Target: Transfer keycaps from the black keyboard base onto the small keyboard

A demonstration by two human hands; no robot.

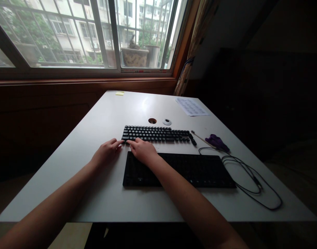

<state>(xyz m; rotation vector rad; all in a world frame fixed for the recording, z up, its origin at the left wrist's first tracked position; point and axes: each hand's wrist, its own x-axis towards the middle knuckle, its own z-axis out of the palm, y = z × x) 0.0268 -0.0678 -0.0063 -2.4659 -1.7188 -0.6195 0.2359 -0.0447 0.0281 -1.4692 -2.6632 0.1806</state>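
Note:
Loose black keycaps (158, 133) lie in rows on the white table, laid out like a keyboard. My left hand (108, 151) is at the left end of the nearest row, its index fingertip touching a corner keycap. Beside it, my right hand (143, 150) reaches over the left part of a black keyboard base (192, 169), index finger stretched onto a keycap in that same row. Neither hand visibly grips anything; their fingers are partly spread. My right hand and forearm hide part of the base and a few keycaps.
A black cable (260, 186) loops from the base to the right. A purple cloth (216, 141) and a thin brush-like stick (199, 136) lie right of the keycaps. Farther back are a printed sheet (192, 106), a yellow note (119, 93) and a table hole (152, 121) with its round cover (167, 122).

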